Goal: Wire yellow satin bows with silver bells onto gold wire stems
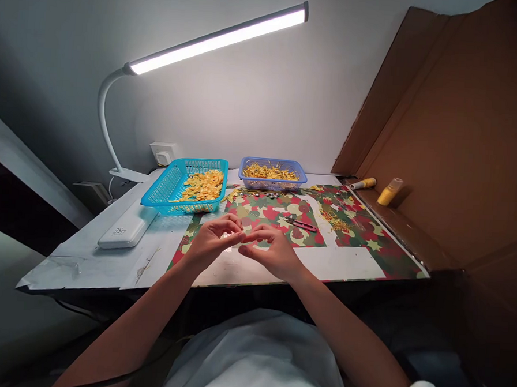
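Observation:
My left hand [220, 236] and my right hand [269, 249] meet over the front of the table, fingertips almost touching. The left thumb and fingers are pinched together, and whatever lies between them is too small to make out. On the right, the thumb and forefinger curve toward the same spot, also closed around something I cannot identify. Just beyond them lies a pair of thread snips [300, 224] on the patterned sheet. Behind the left hand, a turquoise basket [156, 195] holds yellow ribbon-like pieces [204, 185].
A purple basket [273, 184] with thin golden pieces stands by the wall. Small silvery balls [273, 196] and yellow thread scraps [337, 221] lie on the sheet. A white power bank [127, 227] is at left, under a lamp [218, 38]. Two yellow thread spools [388, 193] sit right, beside cardboard [452, 128].

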A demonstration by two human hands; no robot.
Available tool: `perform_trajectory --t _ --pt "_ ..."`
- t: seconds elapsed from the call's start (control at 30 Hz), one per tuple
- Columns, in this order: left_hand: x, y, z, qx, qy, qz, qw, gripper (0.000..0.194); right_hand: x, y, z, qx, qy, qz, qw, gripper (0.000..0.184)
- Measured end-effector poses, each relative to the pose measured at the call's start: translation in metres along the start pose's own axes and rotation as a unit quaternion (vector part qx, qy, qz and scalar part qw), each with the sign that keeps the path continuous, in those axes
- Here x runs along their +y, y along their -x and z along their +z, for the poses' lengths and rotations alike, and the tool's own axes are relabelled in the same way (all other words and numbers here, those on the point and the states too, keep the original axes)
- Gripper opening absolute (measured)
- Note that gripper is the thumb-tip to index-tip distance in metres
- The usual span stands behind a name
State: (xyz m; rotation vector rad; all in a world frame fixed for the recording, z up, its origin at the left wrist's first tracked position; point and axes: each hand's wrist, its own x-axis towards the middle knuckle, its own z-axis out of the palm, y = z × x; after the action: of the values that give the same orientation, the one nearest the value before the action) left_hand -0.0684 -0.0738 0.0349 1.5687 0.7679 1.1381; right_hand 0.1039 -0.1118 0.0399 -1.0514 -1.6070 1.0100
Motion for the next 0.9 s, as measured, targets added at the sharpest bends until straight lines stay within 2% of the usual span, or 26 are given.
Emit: perform_trajectory --t 0.3,0.47,0.7,0.9 --pt "-0.002 -0.001 0.004 -0.014 -0.030 0.000 0.999 0.014 0.009 -0.006 -0.002 -0.014 -0.053 0.014 0.998 0.009" --pt "0.002 -0.002 0.004 -0.031 -0.033 -0.002 0.999 0.015 0.016 -0.011 0.000 -0.029 -0.097 0.018 0.995 0.018" --pt "0.001 -0.001 0.004 -0.058 0.018 -0.023 0.998 0.019 0.016 -0.010 0.002 -0.021 -0.127 0.027 0.991 0.025" --pt "-0.007 -0.003 0.002 -0.095 0.095 -0.086 0.987 0.028 0.014 -0.009 0.001 0.002 -0.123 0.024 0.992 0.021"
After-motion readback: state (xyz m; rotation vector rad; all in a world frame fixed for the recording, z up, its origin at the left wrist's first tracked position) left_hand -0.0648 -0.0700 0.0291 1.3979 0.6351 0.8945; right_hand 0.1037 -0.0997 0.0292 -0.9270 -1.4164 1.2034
